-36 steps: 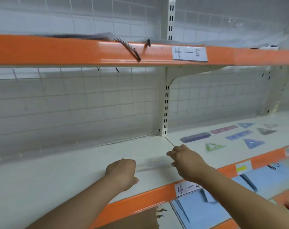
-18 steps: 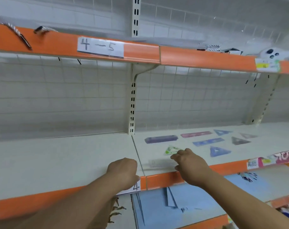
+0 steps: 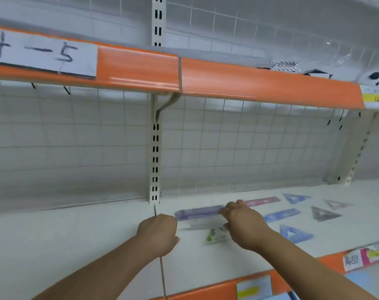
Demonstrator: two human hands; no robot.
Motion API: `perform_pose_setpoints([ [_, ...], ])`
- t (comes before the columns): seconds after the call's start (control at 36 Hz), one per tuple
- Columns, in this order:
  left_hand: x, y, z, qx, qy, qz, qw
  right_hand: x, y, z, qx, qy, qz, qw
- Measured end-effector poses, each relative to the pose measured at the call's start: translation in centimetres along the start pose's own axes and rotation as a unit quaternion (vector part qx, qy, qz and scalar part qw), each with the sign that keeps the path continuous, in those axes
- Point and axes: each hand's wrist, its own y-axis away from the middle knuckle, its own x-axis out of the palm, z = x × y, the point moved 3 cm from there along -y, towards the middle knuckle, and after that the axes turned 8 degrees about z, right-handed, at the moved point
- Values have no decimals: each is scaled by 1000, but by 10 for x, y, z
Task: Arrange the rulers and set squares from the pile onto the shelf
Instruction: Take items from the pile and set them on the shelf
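Left hand (image 3: 158,232) and right hand (image 3: 246,227) grip a clear ruler (image 3: 198,224) by its ends, over the shelf (image 3: 76,234).
High above the left hand, a paper label (image 3: 41,55) reads "4-5".

Head view, blurred.
- Left hand (image 3: 158,232), right hand (image 3: 244,228) over shelf (image 3: 76,245).
- Clear ruler (image 3: 200,224) between them. Right fingers curled on its right end. Left hand curled just beside its left end, grip unclear.
- Purple ruler (image 3: 198,212) just behind, green set square (image 3: 216,234) just in front.
- Further right, flat on shelf: pink ruler (image 3: 263,201), blue ruler (image 3: 281,215), 2 blue set squares (image 3: 294,198) (image 3: 295,233), grey set square (image 3: 323,213).
- Label "4-5" (image 3: 39,55) on upper shelf edge (image 3: 249,81).
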Motion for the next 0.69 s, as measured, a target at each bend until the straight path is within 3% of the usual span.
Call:
perform_pose_setpoints([
  [0.28,0,-42,1,-28,-8,7,1000,10,-51,-15,-39,-3,6,999],
  [0.69,4,-50,-4,-139,28,19,990,26,-103,-25,-156,-5,20,987],
])
